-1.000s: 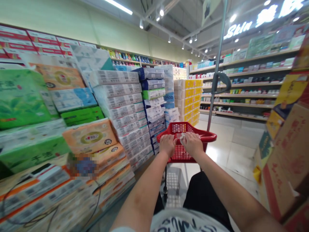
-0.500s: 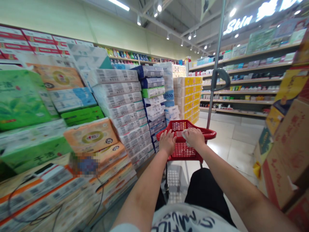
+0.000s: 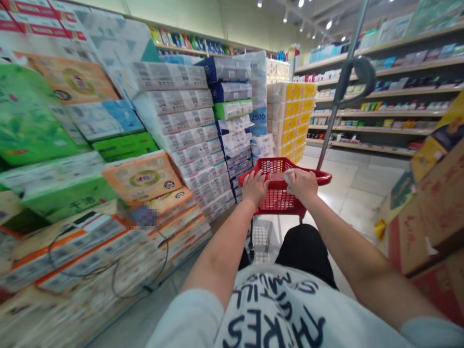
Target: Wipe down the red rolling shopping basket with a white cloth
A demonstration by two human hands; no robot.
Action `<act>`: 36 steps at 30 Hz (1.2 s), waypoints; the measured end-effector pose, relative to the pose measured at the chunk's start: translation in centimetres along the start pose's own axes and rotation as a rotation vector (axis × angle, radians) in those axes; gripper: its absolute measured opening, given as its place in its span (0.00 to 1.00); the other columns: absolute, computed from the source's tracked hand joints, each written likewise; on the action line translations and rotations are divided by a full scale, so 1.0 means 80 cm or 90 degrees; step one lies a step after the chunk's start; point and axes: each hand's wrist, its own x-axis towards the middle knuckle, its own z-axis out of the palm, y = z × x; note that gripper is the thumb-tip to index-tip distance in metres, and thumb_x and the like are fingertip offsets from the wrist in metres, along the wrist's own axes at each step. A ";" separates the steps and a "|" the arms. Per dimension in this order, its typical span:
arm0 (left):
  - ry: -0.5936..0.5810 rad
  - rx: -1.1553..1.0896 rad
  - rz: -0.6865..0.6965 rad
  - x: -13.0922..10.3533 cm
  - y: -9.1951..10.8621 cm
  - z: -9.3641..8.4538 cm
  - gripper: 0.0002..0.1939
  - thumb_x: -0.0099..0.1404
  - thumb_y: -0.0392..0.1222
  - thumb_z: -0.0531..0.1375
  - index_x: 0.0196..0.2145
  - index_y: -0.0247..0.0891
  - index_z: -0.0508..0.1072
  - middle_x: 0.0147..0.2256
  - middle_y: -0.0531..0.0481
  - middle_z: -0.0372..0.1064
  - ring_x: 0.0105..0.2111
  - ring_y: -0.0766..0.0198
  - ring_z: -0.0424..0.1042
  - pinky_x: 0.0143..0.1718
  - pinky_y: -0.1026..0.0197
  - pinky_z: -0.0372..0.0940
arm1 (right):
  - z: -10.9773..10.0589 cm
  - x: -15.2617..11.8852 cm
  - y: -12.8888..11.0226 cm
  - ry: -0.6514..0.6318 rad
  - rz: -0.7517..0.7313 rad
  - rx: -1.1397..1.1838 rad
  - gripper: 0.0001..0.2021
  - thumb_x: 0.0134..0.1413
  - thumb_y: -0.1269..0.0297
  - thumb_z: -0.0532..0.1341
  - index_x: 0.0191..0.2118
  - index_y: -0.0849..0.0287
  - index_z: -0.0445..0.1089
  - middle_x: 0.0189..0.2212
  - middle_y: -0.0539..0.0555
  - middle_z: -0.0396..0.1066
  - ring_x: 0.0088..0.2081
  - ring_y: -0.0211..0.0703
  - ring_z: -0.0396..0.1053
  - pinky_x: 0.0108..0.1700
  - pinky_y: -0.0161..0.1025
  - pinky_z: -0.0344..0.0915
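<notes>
A red shopping cart (image 3: pixel 281 207) with a mesh basket stands just in front of my body. My left hand (image 3: pixel 255 188) lies over the left part of its red handle, fingers curled across the top. My right hand (image 3: pixel 304 185) is closed around the handle's right part. A small crumpled white piece, perhaps tissue (image 3: pixel 288 177), shows at the thumb side of my right hand; how it is held is not clear. From the cart's right side a grey metal pole (image 3: pixel 328 133) rises, with a dark grey loop-shaped grip (image 3: pixel 362 79) on it.
Stacked tissue packs (image 3: pixel 184 116) line the left side, with a dark cable (image 3: pixel 114 278) hanging in front. Yellow-and-white packs (image 3: pixel 299 118) stand ahead. Cardboard boxes (image 3: pixel 440 193) are close on the right. Stocked shelves (image 3: pixel 384 113) stand beyond pale floor tiles (image 3: pixel 346 212).
My view has tipped downward, showing more of my shirt; the overhead sign has left the picture. The stacks and cart appear higher. Both hands keep their places on the handle.
</notes>
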 end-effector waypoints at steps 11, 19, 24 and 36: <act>-0.001 0.008 0.004 0.001 -0.001 0.000 0.24 0.73 0.49 0.41 0.58 0.43 0.65 0.63 0.51 0.55 0.64 0.54 0.50 0.65 0.47 0.46 | 0.000 0.000 0.012 -0.011 0.013 0.006 0.22 0.64 0.62 0.43 0.43 0.60 0.74 0.42 0.60 0.75 0.47 0.50 0.67 0.58 0.53 0.48; 0.009 -0.007 0.002 0.001 -0.002 0.000 0.23 0.72 0.49 0.42 0.58 0.44 0.65 0.63 0.51 0.56 0.64 0.54 0.49 0.64 0.47 0.46 | 0.007 -0.022 0.031 0.076 -0.075 -0.028 0.21 0.63 0.63 0.45 0.49 0.61 0.72 0.47 0.60 0.73 0.51 0.50 0.65 0.61 0.51 0.46; 0.011 -0.020 -0.005 0.001 0.001 -0.002 0.24 0.73 0.49 0.42 0.58 0.42 0.65 0.63 0.50 0.56 0.64 0.53 0.50 0.64 0.46 0.46 | 0.003 -0.002 0.041 0.053 -0.011 -0.032 0.22 0.62 0.61 0.43 0.36 0.62 0.75 0.38 0.62 0.75 0.46 0.52 0.66 0.58 0.51 0.49; 0.024 -0.002 -0.007 -0.003 -0.004 0.000 0.23 0.73 0.50 0.42 0.57 0.43 0.66 0.63 0.52 0.56 0.63 0.54 0.51 0.64 0.47 0.47 | 0.002 0.002 0.052 0.044 0.011 -0.051 0.24 0.61 0.57 0.45 0.32 0.63 0.75 0.32 0.63 0.74 0.39 0.53 0.67 0.48 0.49 0.56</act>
